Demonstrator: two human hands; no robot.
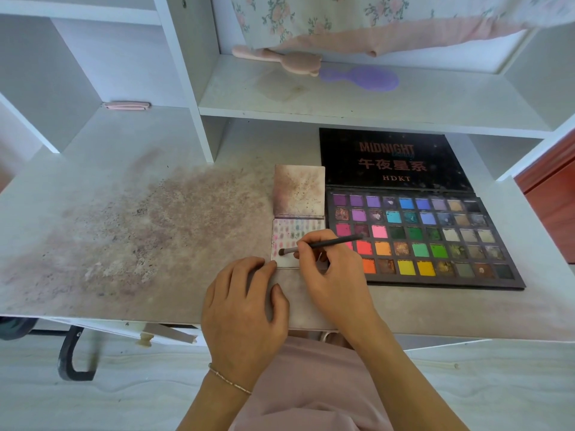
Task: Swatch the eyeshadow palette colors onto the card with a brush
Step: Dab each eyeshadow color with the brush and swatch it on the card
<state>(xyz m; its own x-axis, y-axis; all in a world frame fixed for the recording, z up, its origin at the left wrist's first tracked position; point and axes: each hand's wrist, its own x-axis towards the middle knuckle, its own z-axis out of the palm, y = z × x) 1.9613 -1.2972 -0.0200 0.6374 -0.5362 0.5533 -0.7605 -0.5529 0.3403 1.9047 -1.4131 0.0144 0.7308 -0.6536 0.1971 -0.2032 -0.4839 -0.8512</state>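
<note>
A large open eyeshadow palette [423, 241] with several coloured pans lies on the desk at the right, its black lid flat behind it. Left of it sits a small white card [287, 234] covered with rows of colour swatches. My right hand [329, 269] pinches a thin dark brush [323, 244], and the brush tip touches the card's lower left part. My left hand [245, 309] rests flat on the desk just below the card, fingertips at the card's lower left corner.
A stained square card [298, 189] lies right behind the swatch card. The desk surface [140, 231] at the left is smeared with pigment dust. On the shelf above lie a pink hairbrush [280, 59] and a purple hairbrush [364, 77]. A floral cloth [373, 20] hangs over it.
</note>
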